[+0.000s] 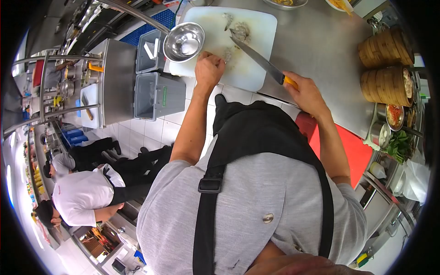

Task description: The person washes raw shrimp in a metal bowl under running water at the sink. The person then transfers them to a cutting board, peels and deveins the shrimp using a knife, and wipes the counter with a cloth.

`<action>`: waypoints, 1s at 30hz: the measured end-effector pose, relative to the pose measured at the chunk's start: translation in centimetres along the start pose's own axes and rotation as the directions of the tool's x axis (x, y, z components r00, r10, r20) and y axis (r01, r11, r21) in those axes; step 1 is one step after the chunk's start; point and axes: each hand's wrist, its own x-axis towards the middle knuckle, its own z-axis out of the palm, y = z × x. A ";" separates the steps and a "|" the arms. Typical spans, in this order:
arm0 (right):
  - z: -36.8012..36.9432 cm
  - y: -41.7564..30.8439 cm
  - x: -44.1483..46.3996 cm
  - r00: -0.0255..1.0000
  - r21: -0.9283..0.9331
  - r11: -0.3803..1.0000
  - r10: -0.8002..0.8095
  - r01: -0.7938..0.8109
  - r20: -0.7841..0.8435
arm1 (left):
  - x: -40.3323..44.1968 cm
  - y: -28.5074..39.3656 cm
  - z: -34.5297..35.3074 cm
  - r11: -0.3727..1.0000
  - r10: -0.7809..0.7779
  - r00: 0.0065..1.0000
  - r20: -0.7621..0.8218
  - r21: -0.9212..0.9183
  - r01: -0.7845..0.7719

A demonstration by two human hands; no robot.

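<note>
My right hand [306,94] grips the yellow handle of a kitchen knife [259,59]. Its long blade slants up and left over a white cutting board [263,27], the tip beside a small pile of shrimp [241,31]. Closed, with curled fingers, my left hand [210,68] rests low on the board's left part; whatever is in the fingers is hidden. Just right of it lie more pale shrimp pieces [228,54]. A shiny round steel bowl [183,42] sits at the board's left edge, close above my left hand. A steel bar meets its upper left rim.
Bamboo steamers [382,87] stand on the steel counter [316,41] at right, near a bowl of red food [394,114] and green leaves [398,145]. A red board [353,146] is below my right forearm. Grey bins [146,96] stand left. Two co-workers [82,192] are at lower left.
</note>
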 end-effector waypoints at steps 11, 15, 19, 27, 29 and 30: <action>3.3 1.5 1.4 0.961 0.356 0.905 0.161 -0.235 0.224 | 1.0 0.6 3.0 0.920 -0.198 0.973 0.114 -0.320 0.225; 3.5 1.4 1.8 0.961 0.365 0.902 0.149 -0.229 0.234 | 1.1 0.4 3.2 0.917 -0.197 0.973 0.119 -0.328 0.225; 3.6 1.5 2.1 0.957 0.363 0.903 0.139 -0.228 0.255 | 1.0 0.5 3.0 0.921 -0.190 0.976 0.104 -0.326 0.214; 4.1 2.0 1.9 0.952 0.362 0.902 0.141 -0.237 0.271 | 0.9 0.4 3.4 0.919 -0.175 0.982 0.074 -0.345 0.190; 3.9 2.1 1.6 0.951 0.367 0.900 0.135 -0.236 0.279 | 0.8 0.5 3.4 0.924 -0.173 0.983 0.067 -0.335 0.186; 3.8 2.1 1.4 0.952 0.367 0.902 0.130 -0.230 0.277 | 0.8 0.6 3.3 0.926 -0.172 0.983 0.063 -0.330 0.183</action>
